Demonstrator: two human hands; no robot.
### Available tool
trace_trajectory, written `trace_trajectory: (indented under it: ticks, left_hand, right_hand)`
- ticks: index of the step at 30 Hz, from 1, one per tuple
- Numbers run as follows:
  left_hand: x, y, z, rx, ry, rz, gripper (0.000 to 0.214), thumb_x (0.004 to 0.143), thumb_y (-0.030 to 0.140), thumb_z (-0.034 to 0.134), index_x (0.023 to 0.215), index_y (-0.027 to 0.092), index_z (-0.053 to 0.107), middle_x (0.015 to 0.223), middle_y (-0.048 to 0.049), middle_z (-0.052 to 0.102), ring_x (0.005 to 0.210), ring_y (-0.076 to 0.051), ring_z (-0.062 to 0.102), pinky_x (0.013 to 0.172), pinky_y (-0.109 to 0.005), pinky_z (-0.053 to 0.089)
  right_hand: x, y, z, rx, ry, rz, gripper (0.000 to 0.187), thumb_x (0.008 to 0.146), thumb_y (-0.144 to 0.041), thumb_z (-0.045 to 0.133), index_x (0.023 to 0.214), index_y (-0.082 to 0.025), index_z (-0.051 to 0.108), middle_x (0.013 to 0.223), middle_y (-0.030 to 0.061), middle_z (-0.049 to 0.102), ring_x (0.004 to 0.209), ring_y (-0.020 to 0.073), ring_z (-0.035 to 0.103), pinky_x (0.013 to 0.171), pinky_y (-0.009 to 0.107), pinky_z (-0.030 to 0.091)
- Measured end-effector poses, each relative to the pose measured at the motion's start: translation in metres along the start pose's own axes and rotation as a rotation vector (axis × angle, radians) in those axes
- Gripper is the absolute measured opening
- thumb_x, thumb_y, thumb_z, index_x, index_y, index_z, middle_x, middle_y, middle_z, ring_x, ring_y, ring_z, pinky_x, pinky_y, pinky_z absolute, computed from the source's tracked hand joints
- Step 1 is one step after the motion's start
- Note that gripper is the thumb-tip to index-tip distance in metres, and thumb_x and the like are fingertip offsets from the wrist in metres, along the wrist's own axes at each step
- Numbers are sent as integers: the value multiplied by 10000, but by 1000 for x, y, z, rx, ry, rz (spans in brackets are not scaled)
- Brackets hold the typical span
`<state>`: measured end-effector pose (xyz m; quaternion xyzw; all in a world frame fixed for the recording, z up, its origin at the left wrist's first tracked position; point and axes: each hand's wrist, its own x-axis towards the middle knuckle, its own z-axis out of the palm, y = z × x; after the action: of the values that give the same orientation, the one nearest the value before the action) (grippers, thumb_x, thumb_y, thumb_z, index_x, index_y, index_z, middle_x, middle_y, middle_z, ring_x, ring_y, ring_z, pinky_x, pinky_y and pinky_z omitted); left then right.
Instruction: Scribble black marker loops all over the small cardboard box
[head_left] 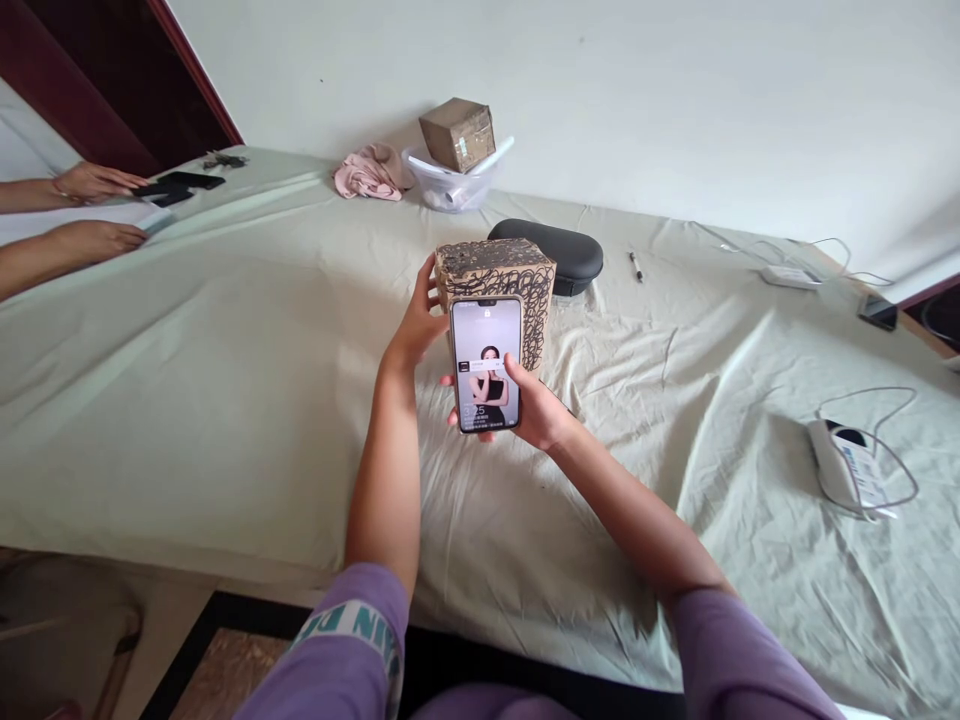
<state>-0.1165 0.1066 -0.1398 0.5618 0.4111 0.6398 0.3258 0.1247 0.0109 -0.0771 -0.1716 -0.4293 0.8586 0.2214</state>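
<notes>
In my right hand (536, 405) is a smartphone (484, 345), held upright with its lit lock screen toward me. My thumb lies over the screen's right edge and the fingertips show past the left edge. Behind the phone stands a cardboard box (541, 290) covered in black scribbles. My left hand (415, 325) grips the box's left side, its fingers partly hidden behind the box. A black hard case (570, 255) lies just behind the box.
A plastic basin (450, 188) with a brown box (459, 135) on it stands at the wall beside a pink cloth (373, 172). A pen (636, 266) lies to the right. White corded devices (855, 465) are at far right. Another person's hands (97, 210) are at far left.
</notes>
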Motion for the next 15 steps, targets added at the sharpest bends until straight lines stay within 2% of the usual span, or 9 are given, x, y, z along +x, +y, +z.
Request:
trace_trajectory:
  ticks: [4, 8, 12, 15]
  left_hand:
    - [-2, 7, -4, 26, -28, -30, 1147, 685, 605, 987, 1669, 522, 402, 1675, -73, 527, 1389, -393, 641, 1129, -551, 576]
    - [-2, 10, -10, 23, -19, -87, 1277, 596, 619, 1022, 1688, 469, 378, 1687, -118, 490, 1378, -417, 619, 1141, -597, 549]
    - [-2, 8, -14, 13, 19, -103, 1291, 554, 616, 1041, 1663, 494, 392, 1692, -107, 466, 1414, -436, 590, 1121, -603, 556]
    - [-3, 9, -15, -1, 55, -88, 1276, 553, 634, 1034, 1653, 489, 405, 1662, -103, 497, 1437, -427, 583, 1126, -565, 563]
  right_hand:
    - [-2, -8, -5, 46, -29, 10, 838, 1038, -855, 279, 1494, -221, 582, 1310, 196, 789, 890, 326, 813, 469, 325, 568]
    - [-7, -19, -12, 69, -3, -23, 800, 1053, -804, 249, 1498, -220, 568, 1320, 196, 771, 919, 334, 794, 499, 348, 578]
    - [-12, -34, -19, 5, 108, -129, 742, 1061, -782, 278, 1507, -253, 546, 1264, 164, 779, 912, 328, 788, 520, 360, 587]
    - [-16, -49, -31, -151, 278, -195, 829, 1039, -843, 217, 1531, -257, 536, 1204, 159, 783, 916, 334, 795, 478, 320, 540]
